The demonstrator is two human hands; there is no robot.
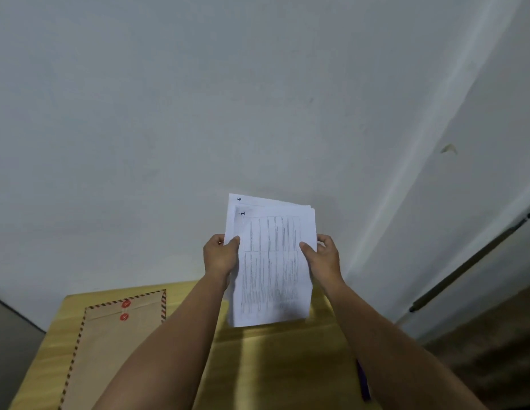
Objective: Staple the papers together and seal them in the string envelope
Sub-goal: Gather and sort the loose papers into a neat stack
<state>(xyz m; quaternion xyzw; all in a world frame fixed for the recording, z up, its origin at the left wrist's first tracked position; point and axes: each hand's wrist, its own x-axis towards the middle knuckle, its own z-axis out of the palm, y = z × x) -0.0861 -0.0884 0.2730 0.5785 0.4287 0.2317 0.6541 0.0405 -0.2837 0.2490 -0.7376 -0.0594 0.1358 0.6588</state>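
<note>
**Two hands hold one stack of papers above a desk**

Pale grey wall (198, 113) fills most of the scene, with a yellow wooden table (287, 356) pushed against it at the near bottom. Above the table's far edge, one loose stack of printed papers (271, 261) is held upright in the air, its sheets fanned unevenly at the top; two handwritten page numbers show at the upper left corner, a "1" on the front sheet and a "6" on a sheet behind. How many sheets the stack holds cannot be counted. The left hand (221, 257) grips the stack's left edge, thumb on the front page and fingers curled behind. The right hand (324, 257) grips the right edge the same way. One brown string envelope (110, 350) with a striped border lies flat on the table's left side, well apart from the papers, with two red closure discs (125, 310) near its far end. One dark purple object (363, 380), partly hidden by the right forearm, lies on the table's right side. At far right, one dark rod (470, 261) leans diagonally.
</note>
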